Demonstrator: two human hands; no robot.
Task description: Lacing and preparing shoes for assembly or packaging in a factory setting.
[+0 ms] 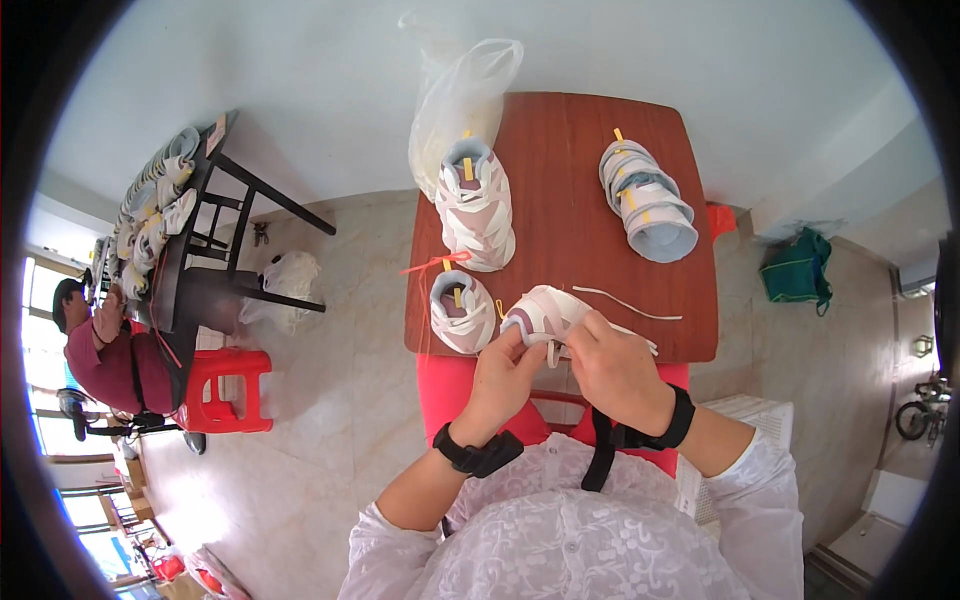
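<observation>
White lace-patterned blouse (565,535) of the wearer is closest to the lens, sleeves running up to both forearms. Black wristband (480,455) on left wrist, another black band (660,425) on right.

Left hand (502,378): narrow, thumb and fingers pinched on the collar end of a white-and-pink shoe (545,305). Right hand (618,368): fingers bunched tight at the same shoe's lacing side; can't tell if lace or edge is in the fingertips, they're hidden. Short lace loop (553,354) hangs between the hands.

Shoe location: near edge of the brown desk (570,160), collar left, yellow pull tab (500,311) at that end. Loose white lace (628,302) lies just beyond it.

Rest of desk: single shoe (465,318) just left of the held one, red cord (435,263) by its heel. Behind that, shoe stack (476,215), seemingly nested. Nested uppers (660,225) with yellow tabs near the right edge. Clear plastic bag (455,105) at far left corner, against the wall.

Around: red seat (440,385) under the near edge, white perforated crate (770,415) to the right, green bag (798,270) on floor. Far left, co-worker in maroon (125,370) at a black-legged desk (205,190) loaded with shoes (150,215), red stool (230,390) alongside.
</observation>
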